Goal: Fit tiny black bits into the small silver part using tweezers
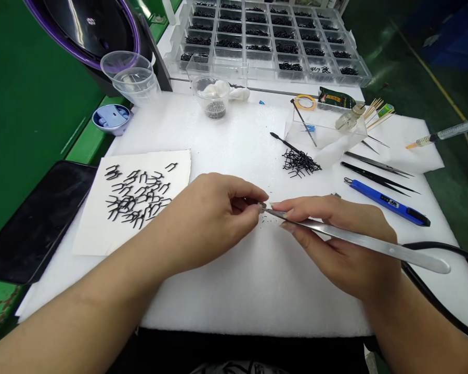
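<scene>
My left hand (214, 218) is curled in a pinch over the white foam mat (234, 291), its fingertips closed on a tiny part I cannot make out. My right hand (335, 239) grips long silver tweezers (359, 241), whose tip meets the left fingertips near the mat's middle. Tiny dark specks lie on the mat just under the tweezer tip. A white paper sheet (97, 228) at the left carries several black forked parts (140, 195). A loose heap of the same black parts (299, 162) lies farther back, right of centre.
Black tweezers (378, 179), a blue pen-like tool (386, 201) and a syringe (444, 135) lie at the right. A clear box (323, 130), small cups (214, 96) and a compartment tray of black parts (265, 39) stand at the back. A dark phone (39, 218) lies at the left; a black cable (437, 298) runs at the right.
</scene>
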The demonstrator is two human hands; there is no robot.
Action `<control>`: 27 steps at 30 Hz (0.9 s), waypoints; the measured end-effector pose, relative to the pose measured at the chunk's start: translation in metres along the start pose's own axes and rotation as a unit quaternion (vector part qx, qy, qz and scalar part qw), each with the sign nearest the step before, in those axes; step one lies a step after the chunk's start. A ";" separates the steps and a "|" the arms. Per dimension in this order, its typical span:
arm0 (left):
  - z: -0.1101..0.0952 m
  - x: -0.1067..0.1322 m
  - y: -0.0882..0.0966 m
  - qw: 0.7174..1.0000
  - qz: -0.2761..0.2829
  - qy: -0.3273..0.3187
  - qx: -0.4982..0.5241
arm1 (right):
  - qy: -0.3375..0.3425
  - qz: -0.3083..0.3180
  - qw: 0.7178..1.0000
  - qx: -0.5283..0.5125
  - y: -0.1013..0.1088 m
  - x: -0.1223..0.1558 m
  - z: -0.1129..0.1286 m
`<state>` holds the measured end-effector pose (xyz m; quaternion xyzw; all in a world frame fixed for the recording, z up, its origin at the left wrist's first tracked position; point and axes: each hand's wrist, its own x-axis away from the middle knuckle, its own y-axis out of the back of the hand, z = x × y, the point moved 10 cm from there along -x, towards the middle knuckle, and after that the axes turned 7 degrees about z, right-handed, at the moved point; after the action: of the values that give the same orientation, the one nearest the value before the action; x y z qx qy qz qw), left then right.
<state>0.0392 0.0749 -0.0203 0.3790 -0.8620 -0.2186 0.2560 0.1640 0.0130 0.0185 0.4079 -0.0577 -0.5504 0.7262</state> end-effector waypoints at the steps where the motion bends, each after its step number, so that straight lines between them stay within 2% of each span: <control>1: 0.002 -0.001 -0.001 1.000 0.005 0.008 0.010 | -0.003 0.000 1.000 0.000 0.000 0.000 0.000; 7: 0.008 -0.004 -0.006 0.998 0.048 0.031 0.035 | -0.007 -0.008 1.000 0.004 0.004 0.002 0.000; 12: 0.013 -0.003 0.008 0.999 0.002 0.033 0.017 | -0.059 -0.013 0.998 -0.004 0.004 0.006 -0.009; 15: 0.016 -0.002 0.014 0.999 -0.016 0.039 0.020 | -0.093 0.022 0.995 -0.027 -0.008 0.007 -0.016; 18: 0.016 -0.002 0.015 0.998 -0.016 0.050 0.030 | -0.118 0.047 0.992 -0.013 -0.017 0.007 -0.019; 27: 0.014 0.000 0.014 0.998 -0.021 0.040 0.052 | -0.131 0.045 0.990 0.018 -0.019 0.006 -0.020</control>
<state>0.0236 0.0861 -0.0231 0.4180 -0.8531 -0.1632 0.2660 0.1632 0.0173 -0.0096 0.3421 -0.1801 -0.5649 0.7290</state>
